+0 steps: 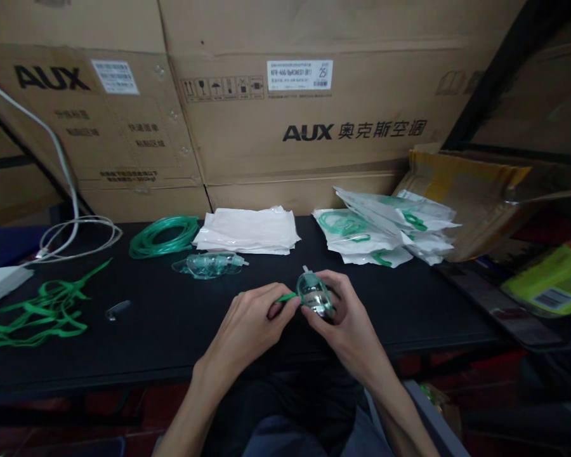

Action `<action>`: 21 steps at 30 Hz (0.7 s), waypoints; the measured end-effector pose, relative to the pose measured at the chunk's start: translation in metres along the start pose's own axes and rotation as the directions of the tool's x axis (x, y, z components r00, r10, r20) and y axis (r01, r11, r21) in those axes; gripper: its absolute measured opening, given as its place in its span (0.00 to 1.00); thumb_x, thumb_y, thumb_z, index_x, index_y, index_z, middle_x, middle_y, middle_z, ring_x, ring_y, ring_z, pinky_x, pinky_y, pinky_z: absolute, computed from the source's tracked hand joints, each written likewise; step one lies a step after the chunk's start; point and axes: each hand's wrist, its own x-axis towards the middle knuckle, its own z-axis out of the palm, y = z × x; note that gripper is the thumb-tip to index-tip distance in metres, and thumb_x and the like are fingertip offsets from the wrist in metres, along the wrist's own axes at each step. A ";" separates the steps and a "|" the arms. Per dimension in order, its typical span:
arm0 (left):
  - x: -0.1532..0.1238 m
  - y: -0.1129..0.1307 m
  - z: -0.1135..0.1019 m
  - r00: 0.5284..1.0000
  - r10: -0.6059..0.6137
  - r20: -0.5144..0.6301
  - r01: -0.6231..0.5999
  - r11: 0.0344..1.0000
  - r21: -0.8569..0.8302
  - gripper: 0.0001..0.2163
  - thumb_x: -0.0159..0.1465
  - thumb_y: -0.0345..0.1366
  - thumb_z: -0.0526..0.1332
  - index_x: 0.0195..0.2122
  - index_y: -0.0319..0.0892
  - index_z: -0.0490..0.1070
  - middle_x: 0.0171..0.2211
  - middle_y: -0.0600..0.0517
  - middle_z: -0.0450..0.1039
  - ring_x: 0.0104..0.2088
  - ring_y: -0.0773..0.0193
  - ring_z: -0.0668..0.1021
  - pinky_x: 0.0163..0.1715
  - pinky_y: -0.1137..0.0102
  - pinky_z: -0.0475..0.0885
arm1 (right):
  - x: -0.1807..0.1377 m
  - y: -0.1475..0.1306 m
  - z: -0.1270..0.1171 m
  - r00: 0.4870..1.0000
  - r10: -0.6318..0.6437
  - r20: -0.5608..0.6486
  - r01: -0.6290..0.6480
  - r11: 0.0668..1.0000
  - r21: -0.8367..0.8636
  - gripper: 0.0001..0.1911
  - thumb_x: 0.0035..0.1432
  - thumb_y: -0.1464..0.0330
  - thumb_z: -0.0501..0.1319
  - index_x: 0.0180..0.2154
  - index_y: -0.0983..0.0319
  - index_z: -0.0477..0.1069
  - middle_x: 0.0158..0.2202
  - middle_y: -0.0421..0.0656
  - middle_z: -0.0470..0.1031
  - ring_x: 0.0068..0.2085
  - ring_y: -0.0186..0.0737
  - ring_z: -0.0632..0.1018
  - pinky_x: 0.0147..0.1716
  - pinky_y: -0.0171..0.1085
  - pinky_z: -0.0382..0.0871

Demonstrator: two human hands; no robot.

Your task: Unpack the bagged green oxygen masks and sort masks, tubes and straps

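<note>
In my right hand (345,311) is a clear green oxygen mask (314,293), its narrow connector pointing away from me. My left hand (261,314) pinches a green elastic strap (285,297) against the mask's left side. Whether the strap passes through the mask there is hidden by my fingers. Beyond my hands lie more clear masks (212,265) in a small pile. Several loose green straps (47,308) lie tangled at the left, with a small clear piece (118,310) beside them.
Coiled green tubing (164,236) and a stack of white pouches (247,230) stand along the back. Filled pouches (385,225) are heaped at the right, against an opened carton (461,190). A white cable (71,184) hangs at the left. Large cardboard boxes (314,152) wall off the rear.
</note>
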 end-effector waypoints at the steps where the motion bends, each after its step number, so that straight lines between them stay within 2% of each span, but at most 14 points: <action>1: 0.000 0.001 0.000 1.000 -0.001 0.004 0.001 1.000 0.003 0.12 0.72 0.40 0.56 0.32 0.43 0.68 0.27 0.58 0.65 0.27 0.69 0.68 0.30 0.71 0.58 | 0.000 0.001 0.000 1.000 -0.009 0.002 0.009 0.999 -0.043 0.24 0.56 0.70 0.69 0.53 0.55 0.65 0.51 0.45 0.77 0.50 0.43 0.81 0.45 0.37 0.78; 7: -0.002 0.004 -0.002 0.996 0.076 0.036 -0.076 0.997 -0.010 0.12 0.70 0.34 0.56 0.27 0.42 0.62 0.25 0.59 0.62 0.26 0.70 0.66 0.28 0.71 0.57 | 0.000 0.004 0.002 0.995 -0.092 -0.040 0.080 0.968 -0.238 0.29 0.57 0.71 0.65 0.59 0.56 0.67 0.58 0.48 0.73 0.55 0.48 0.78 0.53 0.44 0.75; 14: -0.009 0.002 -0.002 0.980 0.195 -0.024 -0.197 0.977 -0.086 0.11 0.64 0.30 0.57 0.24 0.42 0.63 0.21 0.60 0.58 0.21 0.73 0.62 0.25 0.73 0.56 | -0.001 -0.001 0.003 0.986 -0.044 -0.163 0.012 0.981 -0.196 0.29 0.56 0.69 0.67 0.60 0.56 0.69 0.56 0.48 0.76 0.51 0.48 0.80 0.49 0.44 0.77; 17: -0.006 0.000 -0.002 0.989 0.139 -0.041 -0.141 0.989 -0.036 0.12 0.66 0.32 0.57 0.24 0.42 0.64 0.21 0.60 0.59 0.22 0.72 0.63 0.26 0.72 0.56 | 0.001 -0.002 0.001 0.991 0.002 -0.132 -0.013 0.996 -0.086 0.30 0.55 0.69 0.68 0.59 0.56 0.68 0.59 0.48 0.73 0.51 0.46 0.80 0.49 0.42 0.77; 21: -0.001 0.001 0.001 0.999 0.027 -0.042 -0.024 0.998 0.056 0.14 0.69 0.43 0.59 0.28 0.43 0.68 0.22 0.59 0.62 0.23 0.70 0.65 0.27 0.71 0.56 | 0.001 -0.003 -0.001 0.999 0.013 -0.045 -0.011 0.999 0.042 0.28 0.55 0.70 0.68 0.58 0.56 0.68 0.58 0.46 0.72 0.51 0.42 0.80 0.49 0.37 0.77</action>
